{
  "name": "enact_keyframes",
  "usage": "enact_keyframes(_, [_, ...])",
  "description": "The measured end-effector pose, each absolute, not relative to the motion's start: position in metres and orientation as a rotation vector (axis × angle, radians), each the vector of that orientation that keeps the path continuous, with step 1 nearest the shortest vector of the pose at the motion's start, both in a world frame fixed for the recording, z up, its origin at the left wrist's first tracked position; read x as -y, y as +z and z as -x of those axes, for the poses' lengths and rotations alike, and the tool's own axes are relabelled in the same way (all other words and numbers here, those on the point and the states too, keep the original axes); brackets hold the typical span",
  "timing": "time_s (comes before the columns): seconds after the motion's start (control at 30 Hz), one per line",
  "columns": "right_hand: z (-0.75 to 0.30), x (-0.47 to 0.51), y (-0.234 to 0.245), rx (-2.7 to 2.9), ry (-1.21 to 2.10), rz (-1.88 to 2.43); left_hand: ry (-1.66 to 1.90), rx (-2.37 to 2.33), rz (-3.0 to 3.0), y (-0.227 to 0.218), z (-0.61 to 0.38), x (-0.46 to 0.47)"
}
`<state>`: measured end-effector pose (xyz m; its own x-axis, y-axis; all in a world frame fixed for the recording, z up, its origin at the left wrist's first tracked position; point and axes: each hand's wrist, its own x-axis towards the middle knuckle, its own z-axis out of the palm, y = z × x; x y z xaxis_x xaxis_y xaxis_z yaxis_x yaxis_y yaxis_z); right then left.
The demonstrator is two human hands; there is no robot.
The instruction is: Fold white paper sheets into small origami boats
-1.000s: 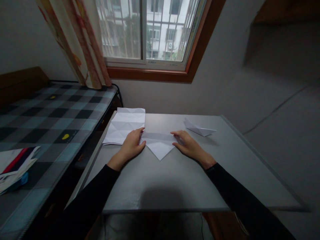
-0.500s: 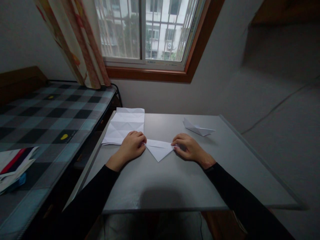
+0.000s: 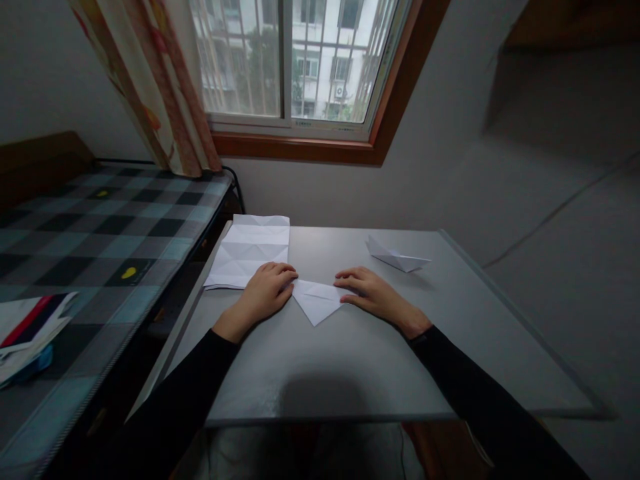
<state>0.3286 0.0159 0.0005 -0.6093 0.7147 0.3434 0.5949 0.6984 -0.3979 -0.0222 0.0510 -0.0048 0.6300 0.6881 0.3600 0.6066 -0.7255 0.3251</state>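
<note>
A folded sheet of white paper [image 3: 316, 305] lies on the table between my hands, its pointed corner towards me and a band along its far edge. My left hand [image 3: 265, 291] rests at its left end, fingers stretched forward and the tips touching or close to the paper. Over the right end lies my right hand [image 3: 371, 293], its fingers extended and apart, thumb near the paper's edge. Neither hand is pinching the sheet. Beyond my right hand stands a folded paper boat [image 3: 397, 256]. Creased white sheets [image 3: 255, 243] lie in a stack beyond my left hand.
The white table [image 3: 400, 373] has a raised grey edge on the right. To the left is a bed [image 3: 165, 233] with a checked cover, papers [image 3: 30, 327] on it. A window [image 3: 285, 60] and curtain [image 3: 165, 87] are ahead.
Both hands have loosened from a pinch on the paper's ends, their fingers straightening. My right hand has shifted slightly left over the paper. The boat and the stack have stayed put.
</note>
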Motion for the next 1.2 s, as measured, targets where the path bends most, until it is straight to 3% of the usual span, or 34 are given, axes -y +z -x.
enact_keyframes(0.57, [-0.321,-0.01,0.004,2.315,0.464,0.966,0.813,-0.979,-2.386,-0.002,0.017,-0.048])
enact_keyframes(0.87, [-0.321,-0.007,0.002,2.067,0.6,1.123,1.096,-0.92,-2.125,0.01,0.015,-0.042])
enact_keyframes(1.2, [-0.319,-0.009,0.005,2.044,0.291,1.052,1.274,-0.868,-2.154,0.013,0.018,-0.045])
